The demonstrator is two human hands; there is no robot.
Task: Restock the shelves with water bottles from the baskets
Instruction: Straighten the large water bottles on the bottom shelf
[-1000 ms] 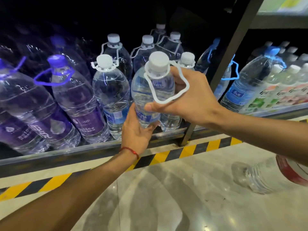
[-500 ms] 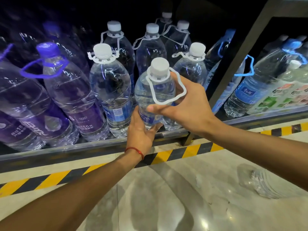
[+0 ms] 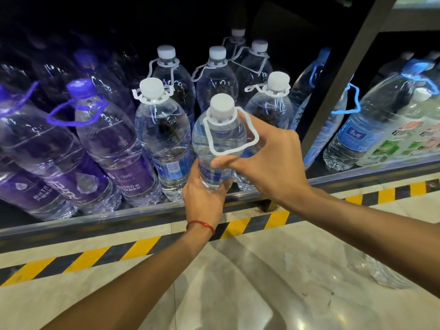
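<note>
Currently left hand [image 3: 204, 196] is clutching the bottle [image 3: 220, 136] at its base, right hand [image 3: 269, 160] is clasping its shoulder; base is risking snagging the shelf lip [image 3: 119, 214] beside the left hand.

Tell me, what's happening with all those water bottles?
A person is putting a white-capped bottle onto the low shelf. The left hand grips its lower part and the right hand holds its upper side by the white loop. It is at the front, beside other white-capped bottles, with purple-capped bottles further left. Its base is hidden.

Clear glossy plastic bottle [image 3: 219, 141], polished floor [image 3: 262, 282]
</note>
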